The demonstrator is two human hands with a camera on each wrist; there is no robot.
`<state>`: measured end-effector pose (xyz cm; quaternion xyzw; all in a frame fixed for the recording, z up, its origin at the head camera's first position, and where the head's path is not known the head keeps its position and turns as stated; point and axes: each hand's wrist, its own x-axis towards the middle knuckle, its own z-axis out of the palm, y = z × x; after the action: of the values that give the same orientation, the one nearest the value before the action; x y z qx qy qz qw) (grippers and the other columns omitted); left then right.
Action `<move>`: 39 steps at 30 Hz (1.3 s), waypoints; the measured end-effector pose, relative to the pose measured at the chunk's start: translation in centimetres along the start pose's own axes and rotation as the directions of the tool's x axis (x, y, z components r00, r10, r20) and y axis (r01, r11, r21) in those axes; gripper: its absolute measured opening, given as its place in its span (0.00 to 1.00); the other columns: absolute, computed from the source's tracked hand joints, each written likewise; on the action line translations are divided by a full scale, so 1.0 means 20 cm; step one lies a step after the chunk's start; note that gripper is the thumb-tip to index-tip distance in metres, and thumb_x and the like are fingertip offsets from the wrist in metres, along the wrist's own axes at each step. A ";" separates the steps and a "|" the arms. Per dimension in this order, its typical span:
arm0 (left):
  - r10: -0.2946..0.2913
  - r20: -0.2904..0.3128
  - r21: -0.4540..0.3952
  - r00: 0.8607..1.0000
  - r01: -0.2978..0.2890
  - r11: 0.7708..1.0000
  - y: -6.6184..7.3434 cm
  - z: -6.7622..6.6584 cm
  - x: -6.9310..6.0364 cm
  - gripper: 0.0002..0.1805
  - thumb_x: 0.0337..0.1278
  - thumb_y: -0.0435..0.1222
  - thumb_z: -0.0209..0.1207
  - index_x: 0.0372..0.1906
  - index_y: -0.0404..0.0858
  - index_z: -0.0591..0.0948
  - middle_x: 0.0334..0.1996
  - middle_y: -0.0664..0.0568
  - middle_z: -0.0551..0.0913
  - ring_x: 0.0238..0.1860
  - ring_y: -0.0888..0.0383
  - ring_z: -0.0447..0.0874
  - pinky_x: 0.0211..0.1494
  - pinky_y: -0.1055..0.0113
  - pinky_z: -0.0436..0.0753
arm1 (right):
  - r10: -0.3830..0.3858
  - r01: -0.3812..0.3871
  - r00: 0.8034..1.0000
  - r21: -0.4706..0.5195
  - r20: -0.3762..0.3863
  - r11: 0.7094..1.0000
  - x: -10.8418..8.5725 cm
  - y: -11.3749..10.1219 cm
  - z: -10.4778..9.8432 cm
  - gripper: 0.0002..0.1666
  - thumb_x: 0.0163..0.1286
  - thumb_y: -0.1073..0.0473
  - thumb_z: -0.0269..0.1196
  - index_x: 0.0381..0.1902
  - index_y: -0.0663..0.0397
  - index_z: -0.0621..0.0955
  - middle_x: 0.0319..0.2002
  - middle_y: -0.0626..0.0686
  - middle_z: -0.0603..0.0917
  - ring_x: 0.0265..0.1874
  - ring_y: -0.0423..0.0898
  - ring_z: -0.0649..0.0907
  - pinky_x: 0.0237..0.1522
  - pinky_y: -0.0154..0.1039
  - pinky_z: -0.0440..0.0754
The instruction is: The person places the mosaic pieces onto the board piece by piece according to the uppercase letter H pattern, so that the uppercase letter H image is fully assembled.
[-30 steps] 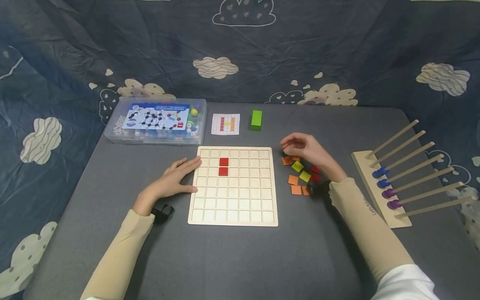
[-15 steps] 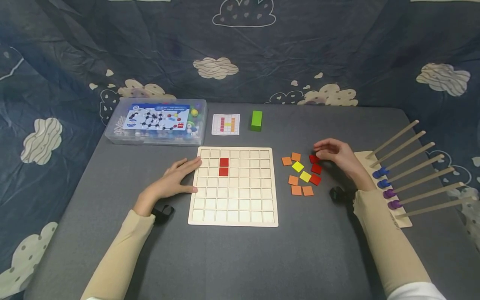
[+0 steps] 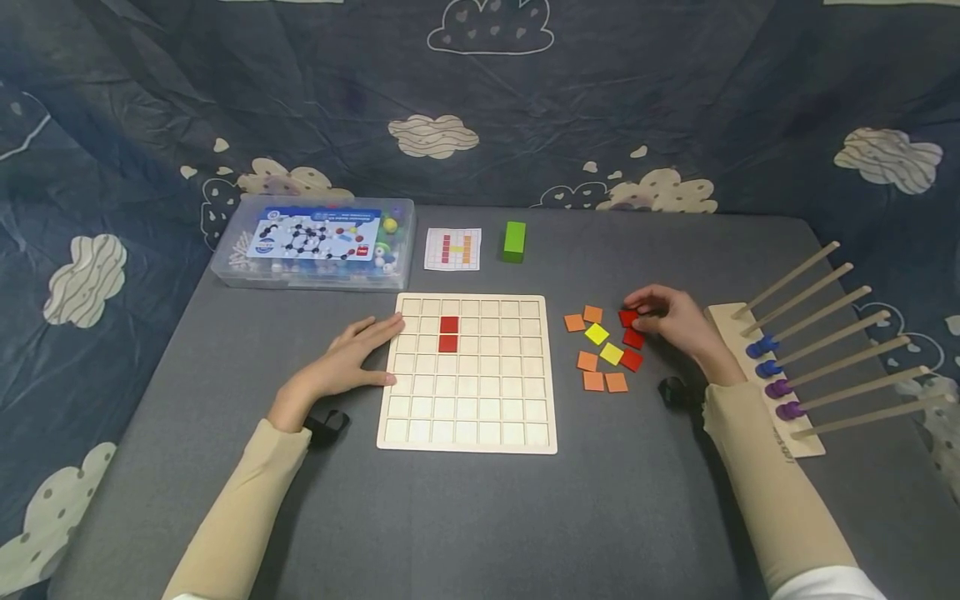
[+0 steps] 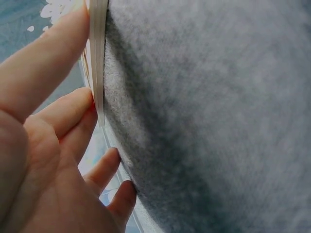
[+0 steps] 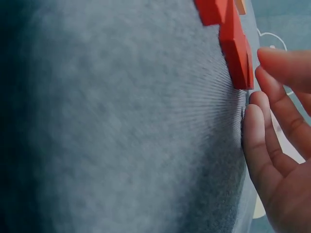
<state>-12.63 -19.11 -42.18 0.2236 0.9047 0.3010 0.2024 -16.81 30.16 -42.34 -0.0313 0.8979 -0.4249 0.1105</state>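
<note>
A pale wooden grid board (image 3: 472,408) lies mid-table, with two red square tiles (image 3: 448,334) in neighbouring cells of one column. My left hand (image 3: 333,367) rests at its left side, fingers spread; in the left wrist view, thumb and fingertips touch the board edge (image 4: 98,58). To the right of the board lie several loose tiles: orange (image 3: 587,361), yellow (image 3: 597,333) and red (image 3: 632,360). My right hand (image 3: 675,325) is at the topmost red tile (image 3: 627,318). In the right wrist view its fingertips are close beside a red tile (image 5: 234,53), without a visible grip.
Behind the board lie a small pattern card (image 3: 453,250) and a green block (image 3: 514,242). A clear plastic molecule-kit box (image 3: 315,242) stands at back left. At right is a wooden base (image 3: 806,446) with several slanting pegs and blue and purple beads.
My right hand has moved right, from the far left of the loose tiles to the red ones, then its fingers shifted slightly at the topmost tile. The left hand has stayed still.
</note>
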 end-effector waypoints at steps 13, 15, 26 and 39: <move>0.007 -0.002 0.001 1.000 -0.007 1.000 0.00 0.00 0.00 0.48 0.55 0.43 0.66 0.76 0.39 0.52 0.75 0.46 0.48 0.73 0.39 0.36 0.66 0.35 0.42 | 0.034 -0.039 0.998 -0.093 -0.054 0.995 0.03 -0.01 0.03 0.16 0.60 0.76 0.60 0.47 0.67 0.78 0.41 0.63 0.77 0.38 0.53 0.72 0.38 0.40 0.71; 0.004 -0.003 0.002 1.000 -0.004 1.000 0.00 0.00 0.00 0.48 0.55 0.44 0.66 0.76 0.40 0.52 0.75 0.46 0.48 0.73 0.39 0.36 0.66 0.35 0.43 | 0.040 -0.045 0.998 -0.091 -0.055 0.995 0.02 -0.01 0.03 0.15 0.61 0.75 0.60 0.47 0.67 0.78 0.39 0.63 0.76 0.37 0.53 0.72 0.37 0.40 0.70; -0.006 -0.006 0.002 1.000 0.006 1.000 0.00 0.00 0.00 0.48 0.55 0.44 0.66 0.76 0.40 0.52 0.75 0.47 0.48 0.73 0.40 0.36 0.66 0.35 0.43 | 0.015 -0.015 1.000 -0.008 -0.018 1.000 0.03 -0.06 0.03 0.11 0.68 0.68 0.58 0.48 0.66 0.78 0.39 0.61 0.77 0.33 0.50 0.74 0.31 0.36 0.73; -0.005 -0.004 0.003 1.000 0.005 1.000 0.00 0.00 0.00 0.48 0.55 0.44 0.66 0.76 0.40 0.52 0.75 0.46 0.48 0.73 0.39 0.36 0.66 0.36 0.42 | -0.177 0.143 0.966 0.181 0.187 0.973 0.07 -0.32 0.27 0.09 0.66 0.70 0.59 0.43 0.67 0.80 0.35 0.60 0.79 0.31 0.49 0.79 0.35 0.40 0.79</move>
<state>-12.60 -19.02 -42.15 0.2211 0.9062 0.2994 0.2010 -17.29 21.83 -40.98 -0.1376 0.8381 -0.5004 0.1683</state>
